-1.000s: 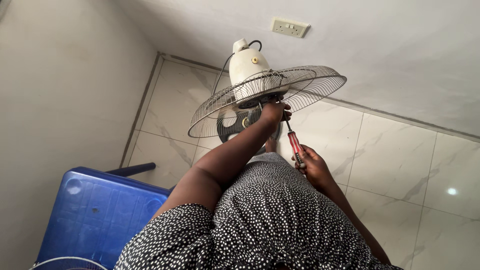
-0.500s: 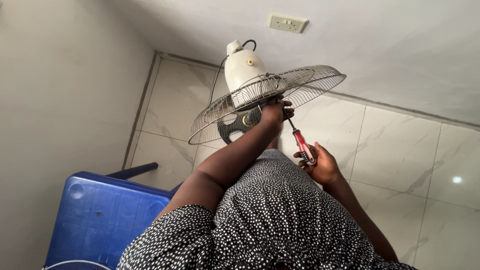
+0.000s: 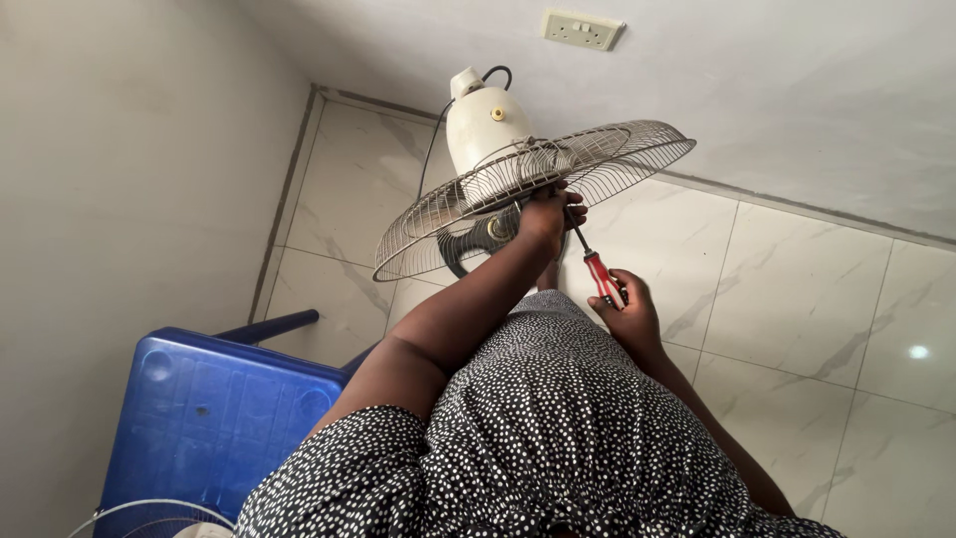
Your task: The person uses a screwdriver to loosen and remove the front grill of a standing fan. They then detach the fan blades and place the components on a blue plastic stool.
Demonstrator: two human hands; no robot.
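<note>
A fan stands on the tiled floor, with a white motor housing (image 3: 488, 125), a round wire guard (image 3: 617, 149) and a dark blade (image 3: 476, 242) behind the wires. My left hand (image 3: 548, 212) grips the middle of the guard at the hub. My right hand (image 3: 629, 317) holds a red-handled screwdriver (image 3: 600, 276). Its metal shaft points up to the hub, right beside my left fingers. My spotted dress fills the lower part of the view.
A blue plastic table (image 3: 209, 418) stands at the lower left, with another wire guard (image 3: 139, 516) at the bottom edge. A black cable (image 3: 435, 144) runs from the motor. A wall socket (image 3: 583, 30) sits on the grey wall behind the fan.
The view has shifted slightly. Both hands stay at the fan's hub, and the screwdriver has barely moved.
</note>
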